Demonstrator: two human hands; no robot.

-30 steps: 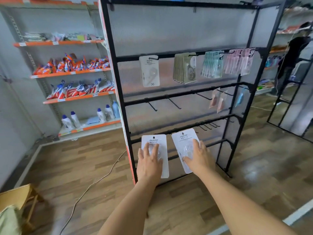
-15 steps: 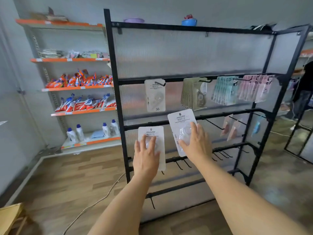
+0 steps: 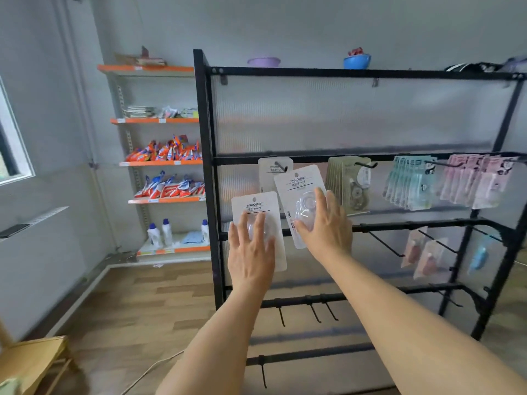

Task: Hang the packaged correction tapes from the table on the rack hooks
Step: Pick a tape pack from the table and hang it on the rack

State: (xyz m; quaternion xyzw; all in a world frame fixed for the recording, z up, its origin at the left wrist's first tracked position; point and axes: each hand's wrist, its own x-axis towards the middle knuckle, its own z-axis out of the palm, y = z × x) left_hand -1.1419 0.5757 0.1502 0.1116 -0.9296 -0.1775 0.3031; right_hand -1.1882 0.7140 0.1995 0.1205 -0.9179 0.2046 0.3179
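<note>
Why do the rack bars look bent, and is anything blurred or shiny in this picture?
Head view: the wide-angle lens bows the black metal rack at the edges; the pink packets at far right look soft; the clear blister of the white carded correction tape in the right hand catches glare, as does the card in the left hand; daylight enters from the window at left.

Grey walls (image 3: 285,21), wood floor (image 3: 137,303), orange shelving (image 3: 159,163), window (image 3: 11,149)

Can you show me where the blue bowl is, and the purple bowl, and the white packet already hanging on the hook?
Blue plastic bowl (image 3: 357,61): head view, on its front wall, atop the rack.
Pale purple plastic bowl (image 3: 263,62): head view, on its front rim.
White hanging card packet (image 3: 269,169): head view, on its upper left part, beside the hook.
</note>
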